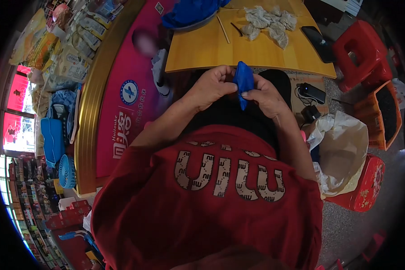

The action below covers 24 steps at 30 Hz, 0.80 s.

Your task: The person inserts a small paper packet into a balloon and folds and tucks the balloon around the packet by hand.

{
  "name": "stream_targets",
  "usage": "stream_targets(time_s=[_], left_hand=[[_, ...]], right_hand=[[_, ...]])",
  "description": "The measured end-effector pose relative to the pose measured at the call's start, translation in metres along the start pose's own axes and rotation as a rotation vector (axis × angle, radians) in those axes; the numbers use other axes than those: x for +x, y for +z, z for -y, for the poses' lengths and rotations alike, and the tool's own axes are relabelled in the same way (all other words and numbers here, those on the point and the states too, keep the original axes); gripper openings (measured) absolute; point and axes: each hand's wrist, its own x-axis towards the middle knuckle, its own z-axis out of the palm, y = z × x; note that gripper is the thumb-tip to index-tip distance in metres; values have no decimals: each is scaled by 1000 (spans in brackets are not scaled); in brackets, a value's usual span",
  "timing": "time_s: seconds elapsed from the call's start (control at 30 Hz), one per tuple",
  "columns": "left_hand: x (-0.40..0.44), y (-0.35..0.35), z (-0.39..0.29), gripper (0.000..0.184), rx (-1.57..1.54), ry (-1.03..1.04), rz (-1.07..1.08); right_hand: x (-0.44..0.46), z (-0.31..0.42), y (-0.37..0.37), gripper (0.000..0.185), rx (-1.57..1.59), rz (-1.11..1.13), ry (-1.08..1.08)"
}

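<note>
A small folded piece of blue cloth [244, 82] is held upright between my two hands, just off the table's near edge. My left hand [215, 86] pinches its left side with thumb and fingers. On the other side, my right hand [266, 96] grips the lower right part, thumb in front. Past the hands, on the wooden table [202, 53], lie a thin wooden stick [223, 29], a short dark curved piece [236, 29] and a heap of crumpled translucent plastic [270, 22]. A basin [197, 27] at the far left holds more blue material [189, 12].
A black phone [318, 42] lies at the table's right edge. To my right stand a bag-lined container [342, 148], a red stool [362, 54] and an orange crate [379, 114]. A gold-edged pink counter [121, 90] runs along my left.
</note>
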Motion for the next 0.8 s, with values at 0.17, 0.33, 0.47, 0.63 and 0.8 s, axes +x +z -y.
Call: stream_targets(time_s=[0.17, 0.33, 0.47, 0.63, 0.8], left_hand=[[7, -7, 13, 17, 174, 107, -85], [12, -10, 23, 19, 606, 223, -230], [12, -10, 20, 17, 683, 112, -232], [4, -4, 6, 13, 212, 51, -110], [0, -5, 3, 16, 35, 88, -30]], right_hand=[[-5, 9, 1, 30, -4, 63, -18], [1, -2, 0, 30, -23, 62, -39], [-3, 11, 11, 31, -52, -101, 45], [4, -4, 2, 33, -2, -134, -124], [3, -4, 3, 34, 0, -157, -158]])
